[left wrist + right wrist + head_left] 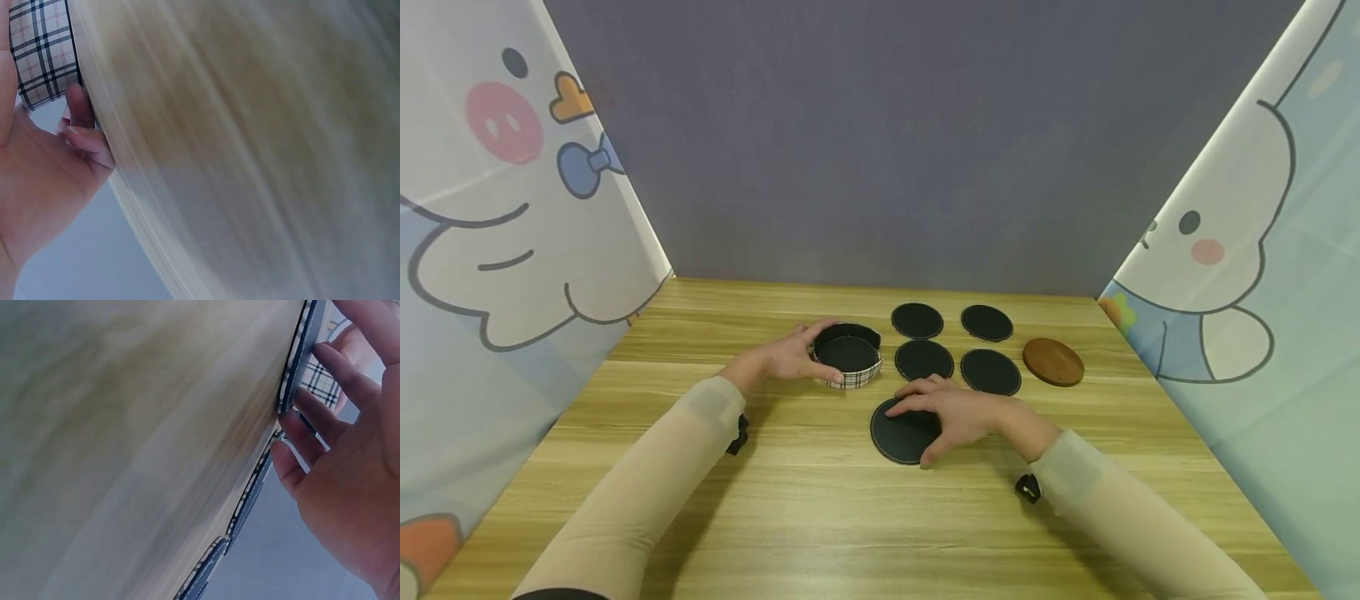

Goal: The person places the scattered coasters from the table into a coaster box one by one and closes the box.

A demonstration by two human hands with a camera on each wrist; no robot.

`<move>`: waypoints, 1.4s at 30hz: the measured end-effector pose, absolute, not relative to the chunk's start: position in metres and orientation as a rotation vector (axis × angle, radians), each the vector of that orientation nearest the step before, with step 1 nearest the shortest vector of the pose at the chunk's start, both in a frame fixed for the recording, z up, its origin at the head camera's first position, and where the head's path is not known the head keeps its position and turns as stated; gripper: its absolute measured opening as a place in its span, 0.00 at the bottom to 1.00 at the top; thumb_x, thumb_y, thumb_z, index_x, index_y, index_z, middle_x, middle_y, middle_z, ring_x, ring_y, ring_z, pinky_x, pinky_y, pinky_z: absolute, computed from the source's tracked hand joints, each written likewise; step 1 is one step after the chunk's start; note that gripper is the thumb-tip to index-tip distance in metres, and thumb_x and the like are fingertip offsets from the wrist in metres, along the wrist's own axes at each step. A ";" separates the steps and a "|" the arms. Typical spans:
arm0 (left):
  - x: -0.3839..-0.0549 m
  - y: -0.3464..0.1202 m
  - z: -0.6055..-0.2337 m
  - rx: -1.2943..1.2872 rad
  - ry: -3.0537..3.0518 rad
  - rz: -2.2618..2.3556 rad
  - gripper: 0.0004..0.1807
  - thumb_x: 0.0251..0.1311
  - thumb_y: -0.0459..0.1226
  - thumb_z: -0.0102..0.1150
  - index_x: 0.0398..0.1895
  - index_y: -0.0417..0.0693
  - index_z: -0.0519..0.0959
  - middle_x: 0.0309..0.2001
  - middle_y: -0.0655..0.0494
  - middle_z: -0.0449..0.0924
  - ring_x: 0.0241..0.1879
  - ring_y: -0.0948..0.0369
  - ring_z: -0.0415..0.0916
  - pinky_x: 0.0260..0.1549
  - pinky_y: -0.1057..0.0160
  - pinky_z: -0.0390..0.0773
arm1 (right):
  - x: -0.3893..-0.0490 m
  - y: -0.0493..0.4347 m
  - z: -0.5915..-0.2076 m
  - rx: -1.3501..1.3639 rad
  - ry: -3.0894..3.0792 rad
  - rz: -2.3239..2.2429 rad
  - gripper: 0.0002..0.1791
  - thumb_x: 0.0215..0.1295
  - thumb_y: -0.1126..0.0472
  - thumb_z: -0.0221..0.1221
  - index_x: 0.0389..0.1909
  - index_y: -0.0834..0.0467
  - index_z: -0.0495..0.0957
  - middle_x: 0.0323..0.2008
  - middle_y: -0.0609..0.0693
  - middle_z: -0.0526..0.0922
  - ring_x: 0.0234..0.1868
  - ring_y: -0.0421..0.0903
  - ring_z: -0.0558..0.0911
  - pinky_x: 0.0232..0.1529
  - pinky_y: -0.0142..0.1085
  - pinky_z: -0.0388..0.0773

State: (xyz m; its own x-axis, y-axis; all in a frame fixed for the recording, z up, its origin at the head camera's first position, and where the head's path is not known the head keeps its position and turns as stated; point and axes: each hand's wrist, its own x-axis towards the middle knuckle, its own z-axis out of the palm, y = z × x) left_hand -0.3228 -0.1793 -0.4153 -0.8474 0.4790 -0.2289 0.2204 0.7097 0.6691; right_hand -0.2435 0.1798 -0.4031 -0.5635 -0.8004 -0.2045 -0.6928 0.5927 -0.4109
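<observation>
My left hand (793, 354) grips a round, open-topped coaster holder (852, 381), thumb at the near side and fingers at the far side. The holder is black inside, with a gap on its right side; in the left wrist view its plaid wall (45, 59) shows beside the palm. My right hand (962, 412) spreads over a round black coaster (901, 437) on the table, its fingertips on the top and thumb at the near right edge. In the right wrist view the fingers (328, 419) look fairly straight along the rim of the coaster (303, 353).
Behind the right hand lie several more black coasters (924, 360) in two rows on the wooden table (820, 517). A round brown wooden disc (1053, 362) lies to their right. A grey panel (880, 150) stands at the back, with printed cloths at both sides.
</observation>
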 end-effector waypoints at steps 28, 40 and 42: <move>-0.322 -0.180 -0.417 0.545 2.529 0.938 0.67 0.59 0.64 0.78 0.92 0.70 0.42 0.88 0.29 0.27 0.85 0.27 0.44 0.77 0.21 0.54 | -0.254 0.183 -0.405 -1.155 2.616 -0.582 0.44 0.56 0.41 0.78 0.75 0.32 0.75 0.70 0.46 0.69 0.70 0.52 0.66 0.70 0.61 0.66; -0.322 -0.179 -0.415 0.541 2.533 0.928 0.67 0.59 0.65 0.78 0.92 0.71 0.42 0.87 0.28 0.32 0.82 0.26 0.53 0.76 0.22 0.57 | -0.272 0.179 -0.401 -1.101 2.712 -0.707 0.42 0.59 0.41 0.78 0.76 0.33 0.75 0.72 0.49 0.68 0.73 0.55 0.64 0.70 0.59 0.66; -0.323 -0.179 -0.416 0.541 2.534 0.925 0.67 0.59 0.65 0.78 0.92 0.71 0.42 0.87 0.28 0.32 0.81 0.26 0.55 0.76 0.22 0.57 | -0.276 0.176 -0.402 -1.091 2.732 -0.714 0.42 0.59 0.40 0.77 0.76 0.33 0.75 0.72 0.49 0.68 0.74 0.55 0.64 0.70 0.59 0.66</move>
